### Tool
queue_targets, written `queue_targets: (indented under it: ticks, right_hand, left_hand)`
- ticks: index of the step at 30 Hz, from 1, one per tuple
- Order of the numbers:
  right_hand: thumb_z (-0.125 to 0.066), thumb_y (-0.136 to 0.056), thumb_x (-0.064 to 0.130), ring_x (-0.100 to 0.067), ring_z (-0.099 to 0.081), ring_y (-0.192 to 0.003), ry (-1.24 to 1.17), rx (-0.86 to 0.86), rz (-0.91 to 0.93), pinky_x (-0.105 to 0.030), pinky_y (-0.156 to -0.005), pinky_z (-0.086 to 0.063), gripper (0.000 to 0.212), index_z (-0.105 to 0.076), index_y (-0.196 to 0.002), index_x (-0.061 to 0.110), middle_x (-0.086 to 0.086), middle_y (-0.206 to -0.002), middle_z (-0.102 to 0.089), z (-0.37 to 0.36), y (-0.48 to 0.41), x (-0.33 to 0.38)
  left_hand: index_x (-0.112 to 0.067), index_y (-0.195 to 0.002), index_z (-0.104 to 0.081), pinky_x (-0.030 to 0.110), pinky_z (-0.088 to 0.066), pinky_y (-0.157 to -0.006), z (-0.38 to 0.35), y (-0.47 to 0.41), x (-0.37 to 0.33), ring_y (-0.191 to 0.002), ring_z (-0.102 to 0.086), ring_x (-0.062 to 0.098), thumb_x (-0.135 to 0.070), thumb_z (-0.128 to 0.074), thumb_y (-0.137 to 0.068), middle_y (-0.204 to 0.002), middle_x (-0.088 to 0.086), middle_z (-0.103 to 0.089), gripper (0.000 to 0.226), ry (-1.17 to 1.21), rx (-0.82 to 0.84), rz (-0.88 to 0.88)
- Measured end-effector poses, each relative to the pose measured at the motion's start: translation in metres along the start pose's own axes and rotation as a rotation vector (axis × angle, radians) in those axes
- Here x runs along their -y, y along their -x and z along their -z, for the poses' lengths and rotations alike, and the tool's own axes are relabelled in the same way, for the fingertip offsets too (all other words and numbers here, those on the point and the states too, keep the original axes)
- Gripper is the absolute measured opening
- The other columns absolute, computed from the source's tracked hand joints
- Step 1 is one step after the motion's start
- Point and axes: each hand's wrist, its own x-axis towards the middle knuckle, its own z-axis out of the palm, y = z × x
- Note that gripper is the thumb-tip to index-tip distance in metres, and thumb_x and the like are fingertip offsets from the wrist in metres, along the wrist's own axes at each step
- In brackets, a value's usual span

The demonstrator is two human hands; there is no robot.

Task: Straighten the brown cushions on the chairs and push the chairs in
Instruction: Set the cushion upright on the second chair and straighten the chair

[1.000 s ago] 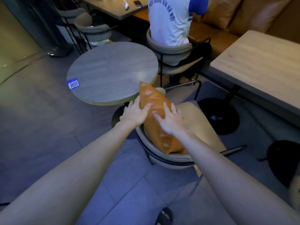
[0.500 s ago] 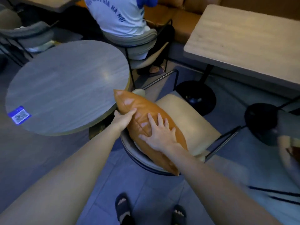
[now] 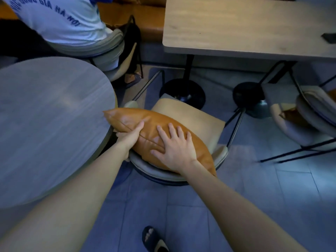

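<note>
A brown leather cushion [image 3: 127, 118] stands on its edge against the curved grey backrest of a chair [image 3: 190, 115] with a tan seat. My left hand [image 3: 130, 135] grips the cushion's left side, thumb on its front face and fingers behind it. My right hand [image 3: 175, 148] lies flat on the cushion's top right with fingers spread. The chair sits beside a round grey table [image 3: 51, 124], its seat facing away from me. At the right edge, a second grey chair [image 3: 314, 113] holds another brown cushion [image 3: 292, 115], mostly hidden.
A rectangular wooden table [image 3: 245, 28] on black round bases [image 3: 182, 92] stands behind the chair. A person in a white shirt [image 3: 61, 20] sits on a grey chair at top left. A brown bench runs along the back. My sandalled foot [image 3: 154, 240] rests on the tiled floor.
The view has swung right and closer. The cushion has tipped from steeply upright to lying lower along the backrest. My right hand has slid further right on it.
</note>
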Motion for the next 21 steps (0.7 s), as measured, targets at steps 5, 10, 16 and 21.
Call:
queue_targets:
  ticks: [5, 10, 16, 21]
  right_hand:
    - [-0.037, -0.099, 0.072, -0.044, -0.024, -0.157, 0.019, -0.155, -0.104, -0.062, -0.123, -0.020, 0.084, -0.022, -0.168, 0.027, -0.017, -0.173, -0.027, -0.016, 0.022, 0.011]
    - [-0.065, -0.094, 0.049, -0.047, -0.039, -0.150, 0.049, -0.375, -0.194, -0.063, -0.120, -0.029, 0.077, -0.045, -0.158, 0.011, -0.026, -0.162, -0.044, -0.046, 0.067, 0.025]
    - [-0.063, -0.090, 0.019, -0.041, -0.063, -0.089, -0.007, -0.692, -0.058, -0.046, -0.073, -0.044, 0.017, -0.068, -0.097, 0.005, -0.016, -0.100, -0.065, -0.085, 0.112, 0.043]
    - [-0.058, -0.103, 0.041, -0.038, -0.064, -0.112, -0.946, -0.286, -0.826, -0.037, -0.078, -0.045, 0.039, -0.062, -0.120, 0.006, -0.013, -0.118, -0.068, -0.085, 0.114, 0.060]
  left_hand:
    - [-0.017, -0.157, -0.017, 0.070, -0.040, -0.097, 0.007, 0.000, 0.008, -0.131, -0.044, 0.040, -0.079, -0.070, -0.064, -0.153, 0.011, -0.039, 0.124, -0.030, 0.045, -0.048]
    - [-0.025, -0.154, -0.023, 0.068, -0.048, -0.089, 0.016, 0.008, 0.022, -0.130, -0.044, 0.040, -0.072, -0.067, -0.076, -0.153, 0.009, -0.037, 0.101, -0.040, 0.127, -0.081]
    - [-0.029, -0.154, -0.024, 0.068, -0.054, -0.074, 0.022, 0.002, 0.025, -0.131, -0.041, 0.043, -0.074, -0.068, -0.071, -0.156, 0.008, -0.032, 0.104, -0.060, 0.201, -0.093]
    - [-0.031, -0.154, -0.024, 0.066, -0.056, -0.065, 0.025, -0.001, 0.023, -0.132, -0.040, 0.043, -0.073, -0.070, -0.070, -0.156, 0.008, -0.031, 0.105, -0.087, 0.255, -0.097]
